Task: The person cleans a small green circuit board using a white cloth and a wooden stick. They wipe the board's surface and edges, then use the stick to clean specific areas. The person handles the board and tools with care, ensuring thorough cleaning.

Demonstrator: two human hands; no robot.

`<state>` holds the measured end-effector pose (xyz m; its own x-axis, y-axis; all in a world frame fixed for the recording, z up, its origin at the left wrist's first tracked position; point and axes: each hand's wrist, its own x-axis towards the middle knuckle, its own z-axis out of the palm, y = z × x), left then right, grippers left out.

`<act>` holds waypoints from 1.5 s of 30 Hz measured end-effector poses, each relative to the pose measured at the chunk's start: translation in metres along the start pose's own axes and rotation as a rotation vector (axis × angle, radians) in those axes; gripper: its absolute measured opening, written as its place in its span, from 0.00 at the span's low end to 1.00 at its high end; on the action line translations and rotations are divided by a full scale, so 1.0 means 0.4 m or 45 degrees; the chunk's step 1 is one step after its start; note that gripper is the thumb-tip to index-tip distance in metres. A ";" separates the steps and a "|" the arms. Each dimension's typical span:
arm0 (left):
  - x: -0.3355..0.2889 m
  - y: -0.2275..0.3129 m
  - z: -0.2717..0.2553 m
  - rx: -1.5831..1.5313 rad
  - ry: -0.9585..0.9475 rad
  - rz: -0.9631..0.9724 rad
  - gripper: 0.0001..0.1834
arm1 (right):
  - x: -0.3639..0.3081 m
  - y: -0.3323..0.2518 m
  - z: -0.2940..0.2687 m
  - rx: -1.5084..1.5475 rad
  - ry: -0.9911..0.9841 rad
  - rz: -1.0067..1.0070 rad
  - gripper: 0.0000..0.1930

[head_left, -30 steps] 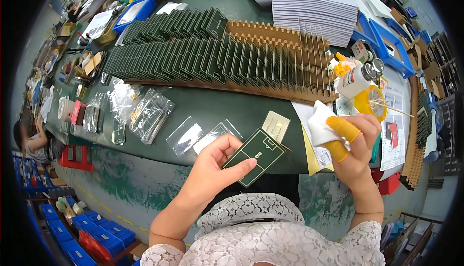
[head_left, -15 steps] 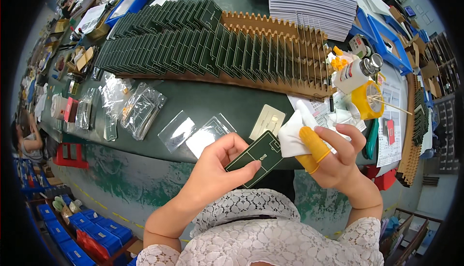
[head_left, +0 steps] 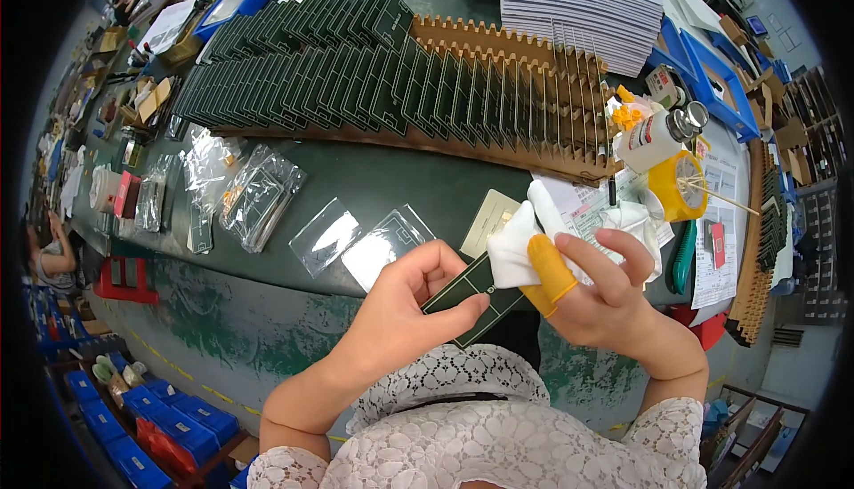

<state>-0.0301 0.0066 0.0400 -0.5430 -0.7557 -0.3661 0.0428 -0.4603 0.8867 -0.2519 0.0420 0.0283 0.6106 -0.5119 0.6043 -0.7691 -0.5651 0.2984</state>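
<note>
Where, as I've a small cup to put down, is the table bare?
Bare table shows between the rack and the clear sleeves, right of the bags; a smaller patch lies behind the rack, left of the paper stack. The right is crowded, around the bottle.

Green card [head_left: 470, 285] (tilted) under white cloth [head_left: 513, 253]

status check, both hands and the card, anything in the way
Left hand gripping green card. Right hand holding white cloth over its upper right end. Cloth hides that end.

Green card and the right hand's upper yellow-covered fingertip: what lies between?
In the head view, a white cloth lies between that fingertip and the green card.
</note>
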 end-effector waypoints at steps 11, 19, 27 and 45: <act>-0.005 -0.008 -0.011 -0.068 0.046 -0.027 0.09 | 0.012 0.039 -0.012 -0.048 -0.024 0.203 0.11; 0.003 -0.008 0.000 -0.100 0.071 -0.013 0.09 | 0.012 0.017 -0.006 -0.042 0.040 0.108 0.09; 0.004 -0.015 0.002 -0.083 0.077 0.024 0.09 | 0.025 -0.004 0.026 0.005 0.061 0.055 0.05; 0.005 -0.010 -0.037 -0.223 0.258 0.184 0.06 | 0.014 0.032 -0.002 0.183 -0.084 0.430 0.12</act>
<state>-0.0191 0.0000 0.0316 -0.3428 -0.8888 -0.3041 0.2610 -0.4011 0.8781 -0.2583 0.0323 0.0361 0.3414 -0.7228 0.6008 -0.8978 -0.4399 -0.0190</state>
